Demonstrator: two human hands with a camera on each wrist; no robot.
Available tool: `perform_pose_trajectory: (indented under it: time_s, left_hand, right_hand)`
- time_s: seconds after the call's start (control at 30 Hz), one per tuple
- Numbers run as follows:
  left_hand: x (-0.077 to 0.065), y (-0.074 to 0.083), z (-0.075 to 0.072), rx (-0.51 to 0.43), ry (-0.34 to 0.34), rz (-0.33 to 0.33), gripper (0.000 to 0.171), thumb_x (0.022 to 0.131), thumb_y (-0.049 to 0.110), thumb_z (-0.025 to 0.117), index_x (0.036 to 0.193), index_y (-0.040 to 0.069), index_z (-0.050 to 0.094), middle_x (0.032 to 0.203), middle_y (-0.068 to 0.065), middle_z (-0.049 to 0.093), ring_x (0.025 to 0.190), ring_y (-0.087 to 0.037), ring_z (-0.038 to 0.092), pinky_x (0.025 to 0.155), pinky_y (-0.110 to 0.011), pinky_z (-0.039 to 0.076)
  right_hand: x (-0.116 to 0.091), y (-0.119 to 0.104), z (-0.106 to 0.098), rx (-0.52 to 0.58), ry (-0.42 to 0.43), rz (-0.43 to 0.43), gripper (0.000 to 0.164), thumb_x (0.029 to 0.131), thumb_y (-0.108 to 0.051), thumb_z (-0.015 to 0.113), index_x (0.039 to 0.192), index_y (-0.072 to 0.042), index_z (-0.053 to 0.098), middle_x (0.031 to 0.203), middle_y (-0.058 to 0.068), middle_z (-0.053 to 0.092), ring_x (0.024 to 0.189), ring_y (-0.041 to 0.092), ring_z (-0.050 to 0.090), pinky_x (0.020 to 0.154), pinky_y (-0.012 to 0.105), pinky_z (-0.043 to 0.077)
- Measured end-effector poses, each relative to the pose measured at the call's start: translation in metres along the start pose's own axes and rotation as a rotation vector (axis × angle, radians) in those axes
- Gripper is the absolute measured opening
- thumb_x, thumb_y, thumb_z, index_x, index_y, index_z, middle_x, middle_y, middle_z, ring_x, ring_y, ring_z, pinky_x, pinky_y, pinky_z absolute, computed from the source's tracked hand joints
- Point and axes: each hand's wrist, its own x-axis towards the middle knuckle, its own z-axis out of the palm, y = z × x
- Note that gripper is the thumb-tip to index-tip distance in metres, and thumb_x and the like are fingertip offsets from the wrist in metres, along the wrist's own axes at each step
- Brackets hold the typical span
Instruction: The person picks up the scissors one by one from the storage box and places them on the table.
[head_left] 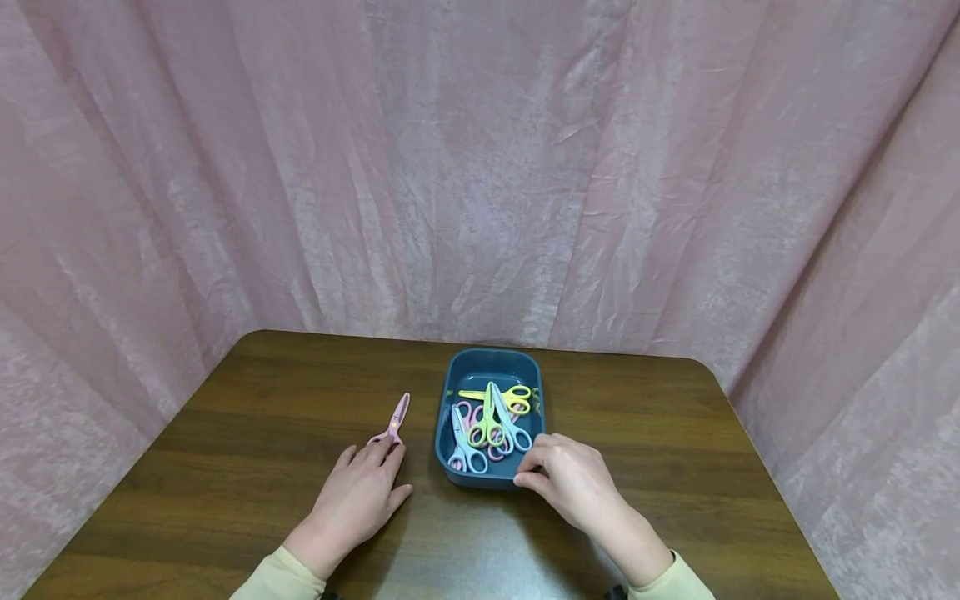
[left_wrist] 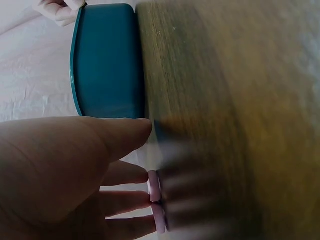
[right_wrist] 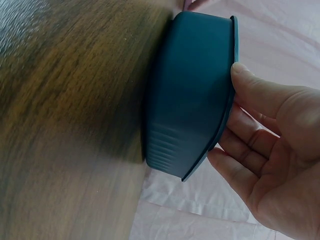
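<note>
A dark teal plastic box point(head_left: 480, 481) stands on the table, holding several small scissors in yellow, green, blue and pink. My right hand point(head_left: 573, 483) pinches its rim at the near right corner, thumb and fingers on either side of the edge in the right wrist view. To the left of the box lies a pair of pink scissors point(head_left: 396, 421) on the wood, blades pointing away. My left hand point(head_left: 356, 496) rests over their handles with fairly straight fingers. In the left wrist view, the fingertips touch the pink handle loops point(left_wrist: 155, 186). The hand partly hides these loops in the head view.
The brown wooden table point(head_left: 645, 417) has rounded far corners. Pink curtains point(head_left: 480, 167) hang behind it and along both sides. Inside the box, yellow scissors point(head_left: 517, 400) lie crosswise, with green scissors point(head_left: 489, 408) and blue scissors point(head_left: 461, 437) nearer the front.
</note>
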Motion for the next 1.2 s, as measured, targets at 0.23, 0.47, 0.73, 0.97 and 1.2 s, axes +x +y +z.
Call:
perform_pose_trajectory:
  time_s: [0.23,0.47,0.73,0.97,1.2]
  left_hand:
    - [0.000,0.000,0.001,0.025,0.003,-0.010,0.058,0.095,0.039,0.087,0.136,0.002,0.072,0.146,-0.021,0.067,0.132,-0.042,0.064,0.107,-0.070,0.049]
    - [0.005,-0.002,-0.002,0.008,-0.044,-0.030,0.059,0.096,0.039,0.086,0.138,0.001,0.070,0.148,-0.023,0.065,0.133,-0.046,0.064,0.108,-0.071,0.047]
    - [0.013,-0.012,-0.007,0.007,-0.117,-0.067,0.058,0.100,0.037,0.083,0.142,0.000,0.068,0.152,-0.024,0.062,0.137,-0.046,0.061,0.108,-0.071,0.047]
    - [0.021,-0.030,-0.009,-0.026,-0.215,-0.103,0.062,0.104,0.037,0.079,0.150,-0.001,0.062,0.159,-0.026,0.055,0.146,-0.049,0.053,0.109,-0.073,0.045]
    - [0.026,-0.044,-0.008,-0.030,-0.208,-0.117,0.060,0.104,0.037,0.078,0.149,-0.001,0.062,0.158,-0.026,0.056,0.147,-0.046,0.053,0.105,-0.075,0.047]
  right_hand:
    - [-0.001,-0.001,0.000,-0.004,0.012,-0.009,0.014,0.085,-0.028,0.096,0.082,-0.029,0.083,0.080,-0.023,0.060,0.082,0.002,0.064,0.064,0.029,0.052]
    - [-0.001,-0.001,0.000,-0.005,0.014,-0.016,0.014,0.085,-0.028,0.096,0.082,-0.029,0.083,0.081,-0.023,0.060,0.082,0.002,0.064,0.064,0.029,0.053]
    - [-0.001,0.000,0.000,-0.002,0.012,-0.017,0.014,0.086,-0.028,0.096,0.082,-0.029,0.083,0.080,-0.023,0.060,0.081,0.002,0.063,0.064,0.028,0.053]
    - [-0.001,0.000,-0.001,-0.001,0.007,-0.011,0.014,0.086,-0.028,0.096,0.083,-0.029,0.083,0.080,-0.023,0.059,0.081,0.002,0.063,0.064,0.029,0.053]
    - [-0.001,0.000,0.000,0.002,-0.006,-0.008,0.013,0.086,-0.028,0.096,0.083,-0.029,0.083,0.081,-0.022,0.060,0.081,0.002,0.063,0.065,0.029,0.053]
